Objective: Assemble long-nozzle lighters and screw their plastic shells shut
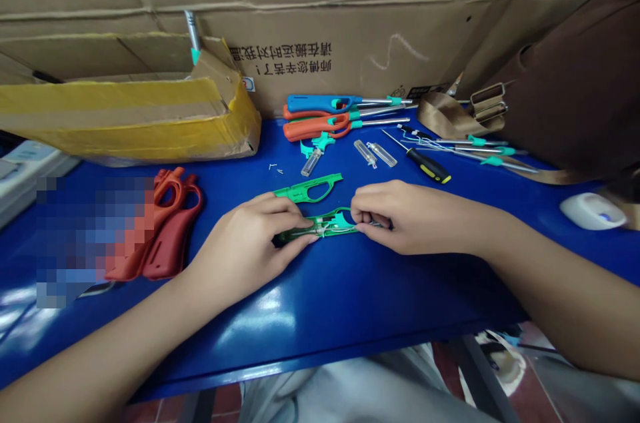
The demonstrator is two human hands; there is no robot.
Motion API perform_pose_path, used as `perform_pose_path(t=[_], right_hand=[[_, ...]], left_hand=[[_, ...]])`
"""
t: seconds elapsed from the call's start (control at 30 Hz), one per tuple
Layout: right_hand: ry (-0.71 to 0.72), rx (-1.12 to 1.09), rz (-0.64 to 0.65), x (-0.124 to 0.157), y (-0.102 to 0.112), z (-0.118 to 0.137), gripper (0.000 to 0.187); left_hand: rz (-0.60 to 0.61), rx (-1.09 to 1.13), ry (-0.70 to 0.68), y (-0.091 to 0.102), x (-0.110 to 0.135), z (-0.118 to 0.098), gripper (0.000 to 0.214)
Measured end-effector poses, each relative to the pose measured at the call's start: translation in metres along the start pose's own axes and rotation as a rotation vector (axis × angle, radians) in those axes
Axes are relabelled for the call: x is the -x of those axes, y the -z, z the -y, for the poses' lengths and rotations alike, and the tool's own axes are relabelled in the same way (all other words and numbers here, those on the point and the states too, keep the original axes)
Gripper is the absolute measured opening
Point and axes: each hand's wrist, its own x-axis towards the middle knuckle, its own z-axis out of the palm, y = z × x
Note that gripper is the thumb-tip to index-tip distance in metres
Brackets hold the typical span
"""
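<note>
My left hand (255, 230) pinches the left end of an open green lighter shell (345, 232), holding it just above or on the blue table. Inside that half-shell I see a turquoise trigger (343, 218), thin white wires and small dark parts. At the shell's right end my right hand (383, 216) is closed, thumb and fingers pressed together; a thin pale or silvery bit shows between them, too small to name. Just behind my left fingers lies the matching green shell half (313, 190), partly covered by them.
Assembled lighters (320, 126), clear fuel tanks (383, 154), a black-yellow screwdriver (430, 166) and metal lighter tubes (493, 150) lie behind. Red-orange lighter shells (167, 236) are left. A yellow-taped carton (200, 123) stands back left, and a white mouse-like object (593, 211) sits right.
</note>
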Motion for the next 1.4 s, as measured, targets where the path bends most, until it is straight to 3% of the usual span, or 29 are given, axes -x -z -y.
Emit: perform_pose_path(t=[0.37, 0.67, 0.9, 1.4], right_hand=[[-0.012, -0.082, 0.017, -0.001, 0.003, -0.007, 0.010], [0.005, -0.132, -0.004, -0.004, -0.001, -0.004, 0.011], [0.007, -0.166, -0.042, -0.005, -0.008, -0.004, 0.012], [-0.078, -0.176, -0.130, -0.009, -0.015, 0.003, 0.012]], left_hand=[[-0.036, 0.008, 0.018, 0.001, -0.001, -0.003, 0.014], [0.031, 0.045, -0.182, -0.010, 0.002, -0.012, 0.030], [-0.018, -0.034, -0.281, -0.014, 0.005, -0.005, 0.034], [-0.072, -0.014, -0.300, -0.015, 0.006, -0.001, 0.031]])
